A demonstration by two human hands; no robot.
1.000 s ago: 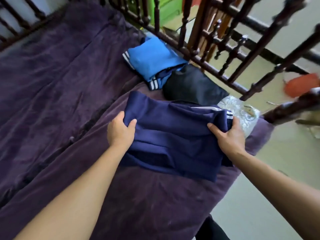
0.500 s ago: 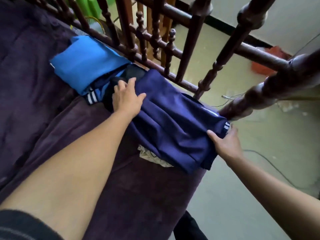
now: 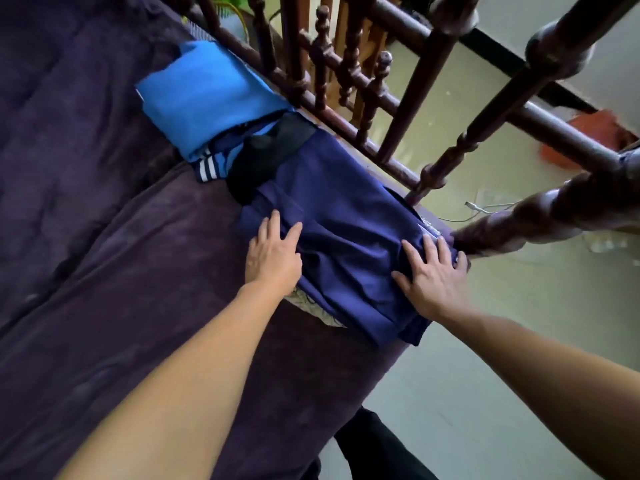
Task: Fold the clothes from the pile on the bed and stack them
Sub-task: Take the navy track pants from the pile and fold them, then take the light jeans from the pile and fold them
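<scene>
navy garment (image 3: pixel 346 237) now beside railing (image 3: pixel 346 123) | left grip (image 3: pixel 273 258), right grip (image 3: pixel 433 282) flat, pressing it | at bed (image 3: pixel 138 271) edge

You see a plain navy folded garment (image 3: pixel 349 233), a bright blue folded top (image 3: pixel 207 98), a black cloth (image 3: pixel 263 157), a blue cuff (image 3: pixel 209 168) with white stripes, a dark purple bed cover (image 3: pixel 104 244) and reddish-brown turned wooden railing (image 3: pixel 554 213).

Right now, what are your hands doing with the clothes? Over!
Left hand, right hand: open, flat on navy garment. It overlaps black garment. Bedpost beside right hand.
</scene>
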